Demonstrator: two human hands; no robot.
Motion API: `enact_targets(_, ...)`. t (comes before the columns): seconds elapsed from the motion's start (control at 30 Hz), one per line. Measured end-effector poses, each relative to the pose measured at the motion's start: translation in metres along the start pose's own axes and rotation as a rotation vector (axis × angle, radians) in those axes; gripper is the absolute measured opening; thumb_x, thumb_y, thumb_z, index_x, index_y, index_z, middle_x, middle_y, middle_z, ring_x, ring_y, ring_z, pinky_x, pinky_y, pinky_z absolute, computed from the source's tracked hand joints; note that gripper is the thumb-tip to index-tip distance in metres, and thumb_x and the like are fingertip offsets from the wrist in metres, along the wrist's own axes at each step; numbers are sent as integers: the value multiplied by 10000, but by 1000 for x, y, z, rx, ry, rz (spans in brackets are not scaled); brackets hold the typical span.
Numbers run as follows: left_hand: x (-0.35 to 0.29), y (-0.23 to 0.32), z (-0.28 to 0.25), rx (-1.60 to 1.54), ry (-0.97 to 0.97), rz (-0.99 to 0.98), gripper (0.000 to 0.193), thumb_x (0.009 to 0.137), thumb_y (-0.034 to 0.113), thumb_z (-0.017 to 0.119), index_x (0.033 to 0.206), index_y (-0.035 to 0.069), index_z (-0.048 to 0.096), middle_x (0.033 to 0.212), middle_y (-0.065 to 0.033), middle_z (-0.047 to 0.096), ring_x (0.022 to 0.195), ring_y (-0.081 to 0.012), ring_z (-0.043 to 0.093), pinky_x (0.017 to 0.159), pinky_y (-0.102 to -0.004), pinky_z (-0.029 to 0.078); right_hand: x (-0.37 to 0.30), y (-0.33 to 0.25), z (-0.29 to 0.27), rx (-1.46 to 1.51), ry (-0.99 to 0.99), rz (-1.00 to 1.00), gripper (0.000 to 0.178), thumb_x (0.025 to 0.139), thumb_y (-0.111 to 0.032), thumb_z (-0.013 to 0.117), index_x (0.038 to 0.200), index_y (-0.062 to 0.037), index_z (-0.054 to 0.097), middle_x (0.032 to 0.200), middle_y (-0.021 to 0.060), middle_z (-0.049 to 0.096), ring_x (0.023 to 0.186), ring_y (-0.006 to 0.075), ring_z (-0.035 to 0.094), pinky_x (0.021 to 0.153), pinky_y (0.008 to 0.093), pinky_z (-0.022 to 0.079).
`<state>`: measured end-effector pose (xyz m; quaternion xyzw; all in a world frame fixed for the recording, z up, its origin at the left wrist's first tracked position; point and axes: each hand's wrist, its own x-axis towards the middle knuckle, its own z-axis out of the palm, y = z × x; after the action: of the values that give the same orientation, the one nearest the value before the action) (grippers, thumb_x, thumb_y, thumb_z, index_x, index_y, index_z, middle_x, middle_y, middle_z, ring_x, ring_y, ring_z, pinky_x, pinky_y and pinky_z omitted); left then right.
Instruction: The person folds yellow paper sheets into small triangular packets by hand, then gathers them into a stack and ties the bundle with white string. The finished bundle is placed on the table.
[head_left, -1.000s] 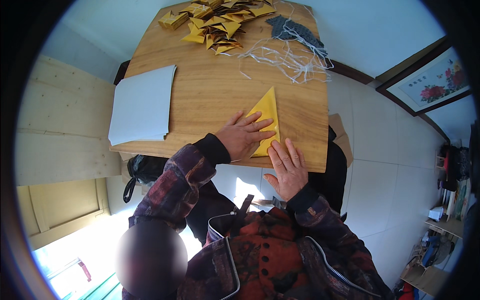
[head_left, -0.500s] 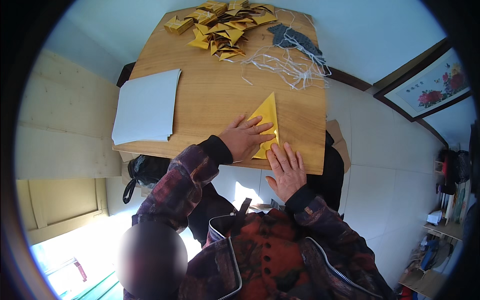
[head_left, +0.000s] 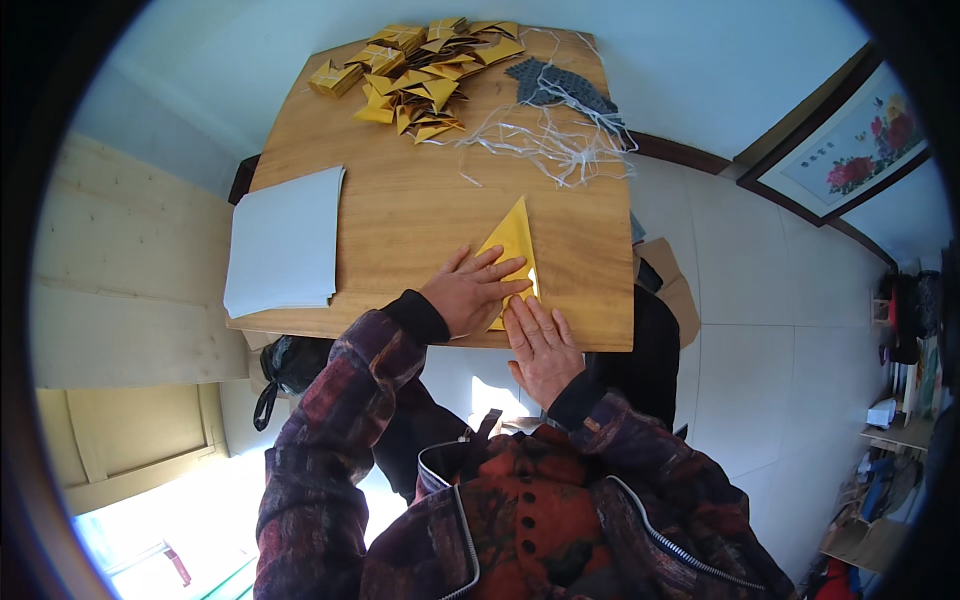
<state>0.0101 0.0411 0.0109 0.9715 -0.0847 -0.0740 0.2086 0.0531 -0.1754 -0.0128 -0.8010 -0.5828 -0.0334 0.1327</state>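
A sheet of shiny gold paper (head_left: 516, 228), folded to a tall triangle, lies near the front edge of the wooden table (head_left: 400, 220). Across its middle my left hand (head_left: 474, 292) rests flat, fingers spread and pointing right. My right hand (head_left: 544, 345) lies lower down, its outstretched fingertips touching the paper's lower right edge close to the left fingers. Both hands are open and grip nothing. The lower part of the paper is partly hidden under them.
White paper sheets (head_left: 285, 245) are stacked at the table's left. Folded gold paper pieces (head_left: 425, 80), some in tied bundles, heap at the back. Beside them lie a grey knitted cloth (head_left: 560, 85) and tangled white strings (head_left: 570, 150). A framed flower picture (head_left: 850, 145) stands at the right.
The whole view has shifted slightly, so the table appears a little farther left. Both hands stay on the gold paper, with the right fingertips still at its right edge.
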Motion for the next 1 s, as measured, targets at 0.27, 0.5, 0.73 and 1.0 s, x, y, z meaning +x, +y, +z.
enact_targets(0.27,-1,3,-2,32,13,-8,486,903,161,525,1378,247,471,1524,19,312,1424,-285,230,1115,-561,172,-2,-1,-8,146,-59,12,753,765,-262,672,1430,-112,352,1505,100,313,1409,267,250,1128,482,170)
enact_targets(0.5,2,0,-1,103,-2,3,466,907,237,540,1366,280,475,1513,30,325,1411,-261,262,1119,-550,192,-7,-4,-13,88,-52,-38,752,761,-244,684,1422,-92,359,1479,102,351,1380,278,304,1108,489,224)
enact_targets(0.73,8,12,-6,-14,134,-53,307,885,231,580,1186,270,625,1389,10,474,1348,-244,350,1102,-558,205,-43,-17,-26,417,136,-138,376,763,-103,649,1126,-35,578,1222,90,572,1167,284,520,914,405,432)
enact_targets(1.0,34,34,-17,82,99,-197,390,780,236,653,1170,234,629,1370,-47,483,1323,-297,364,1091,-562,204,-46,4,-27,858,144,199,203,821,-50,600,1021,-15,592,857,158,642,788,312,647,678,343,516)
